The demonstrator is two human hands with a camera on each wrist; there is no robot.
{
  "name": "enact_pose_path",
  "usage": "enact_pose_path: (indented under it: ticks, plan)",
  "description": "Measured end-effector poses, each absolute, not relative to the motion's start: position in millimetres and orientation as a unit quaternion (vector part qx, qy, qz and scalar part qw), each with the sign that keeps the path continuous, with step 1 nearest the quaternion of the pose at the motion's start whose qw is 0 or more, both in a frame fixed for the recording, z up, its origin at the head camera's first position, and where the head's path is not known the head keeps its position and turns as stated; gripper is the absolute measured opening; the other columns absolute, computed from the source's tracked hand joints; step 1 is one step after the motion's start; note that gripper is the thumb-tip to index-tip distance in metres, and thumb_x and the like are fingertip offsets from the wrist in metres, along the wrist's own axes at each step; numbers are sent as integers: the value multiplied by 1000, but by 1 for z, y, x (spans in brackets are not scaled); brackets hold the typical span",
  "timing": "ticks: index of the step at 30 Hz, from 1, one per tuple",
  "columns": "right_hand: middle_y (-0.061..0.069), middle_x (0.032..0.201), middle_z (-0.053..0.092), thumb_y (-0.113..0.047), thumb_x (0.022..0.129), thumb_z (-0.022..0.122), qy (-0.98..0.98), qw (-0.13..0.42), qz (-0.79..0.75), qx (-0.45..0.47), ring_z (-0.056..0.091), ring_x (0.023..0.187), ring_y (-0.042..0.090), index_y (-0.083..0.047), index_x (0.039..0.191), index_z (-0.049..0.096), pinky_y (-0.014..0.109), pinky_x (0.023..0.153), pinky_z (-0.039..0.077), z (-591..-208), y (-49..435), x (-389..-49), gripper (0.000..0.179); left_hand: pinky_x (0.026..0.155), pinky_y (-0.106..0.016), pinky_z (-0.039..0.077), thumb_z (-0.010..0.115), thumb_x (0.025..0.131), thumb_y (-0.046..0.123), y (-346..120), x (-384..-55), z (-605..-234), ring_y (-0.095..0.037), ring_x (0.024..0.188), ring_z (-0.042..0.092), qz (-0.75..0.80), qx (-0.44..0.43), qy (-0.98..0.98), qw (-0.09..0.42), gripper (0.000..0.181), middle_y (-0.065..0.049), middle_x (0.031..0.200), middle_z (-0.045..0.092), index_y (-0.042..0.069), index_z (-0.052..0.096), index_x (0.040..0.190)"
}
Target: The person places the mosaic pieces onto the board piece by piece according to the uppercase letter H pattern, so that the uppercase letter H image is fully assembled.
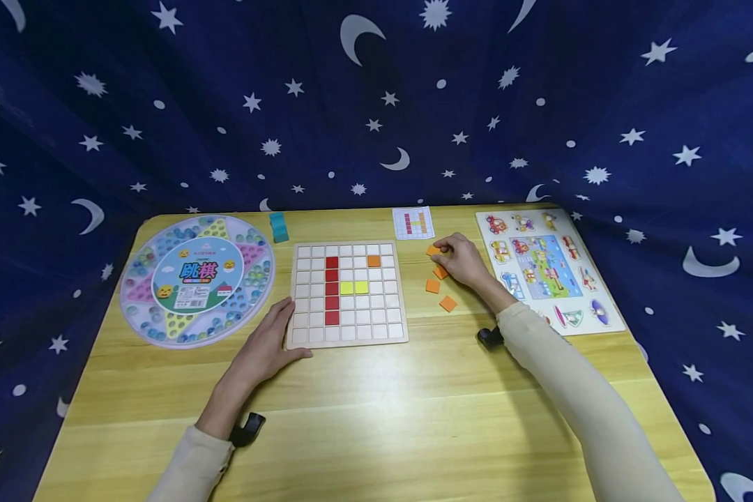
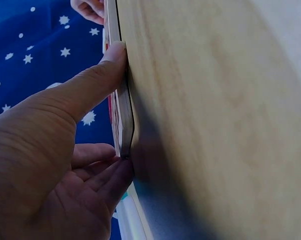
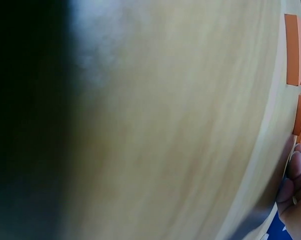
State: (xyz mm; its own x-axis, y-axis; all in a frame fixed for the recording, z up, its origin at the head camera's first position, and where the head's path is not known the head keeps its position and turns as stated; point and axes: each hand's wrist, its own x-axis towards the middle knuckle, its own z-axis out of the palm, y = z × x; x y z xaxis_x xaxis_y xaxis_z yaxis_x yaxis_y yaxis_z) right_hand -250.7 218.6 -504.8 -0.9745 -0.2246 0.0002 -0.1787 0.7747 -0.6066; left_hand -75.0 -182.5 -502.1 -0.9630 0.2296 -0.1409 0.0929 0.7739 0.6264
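A square wooden grid board (image 1: 314,341) lies mid-table. It holds a column of red tiles (image 1: 332,288), two yellow tiles (image 1: 354,287) and one orange tile (image 1: 374,261). My left hand (image 1: 265,348) rests against its near left corner. The left thumb (image 2: 98,75) lies along the front edge, and the other fingers touch the left side. Right of the board, my right hand (image 1: 463,259) pinches an orange tile (image 1: 434,249) between thumb and index finger. More loose orange tiles (image 1: 448,303) lie close by; one is partly under the hand.
A small pattern card (image 1: 413,223) lies behind the board. Teal tiles (image 1: 279,227) sit at the back left, beside a round Chinese checkers set (image 1: 197,279) with marbles. On the right is a picture puzzle board (image 1: 549,272). A starry curtain (image 1: 326,104) hangs along the table's back edge.
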Motion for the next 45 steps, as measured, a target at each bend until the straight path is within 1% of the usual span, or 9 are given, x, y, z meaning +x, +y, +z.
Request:
enact_pose_path:
  ticks: [12,25,32,38,45]
  plan:
    - [14,102,58,-19,92,69,943,27,-311,-111,52,83,26,0,114,67,38,74,43,-504,217,-251,29,112,-54,35,82,77,39,-183,-75,-502,-40,143,31,320,84,938,104,104,-19,159,22,0,24,154]
    - [15,106,60,-20,90,71,939,23,-323,-116,52,84,26,0,112,67,35,73,41,-502,220,-251,30,112,-54,36,82,77,39,-182,-76,-502,-40,143,31,320,87,938,102,103,-20,159,22,0,24,153]
    - [16,108,61,-20,90,71,938,22,-326,-115,55,87,27,-1,112,67,35,75,42,-502,220,-252,30,112,-54,36,82,77,40,-182,-76,-502,-40,143,31,317,85,939,104,104,-19,159,22,0,24,154]
    - [16,107,61,-21,90,72,937,26,-329,-115,53,84,26,-1,112,67,34,72,41,-501,219,-251,30,112,-55,36,83,77,39,-182,-75,-502,-40,142,32,318,84,939,106,104,-19,159,22,0,24,154]
    - [14,106,61,-20,89,72,934,21,-334,-125,56,88,26,-2,111,68,34,73,41,-498,213,-250,28,112,-54,36,82,78,39,-182,-76,-502,-39,143,31,318,85,939,104,104,-19,159,22,0,24,154]
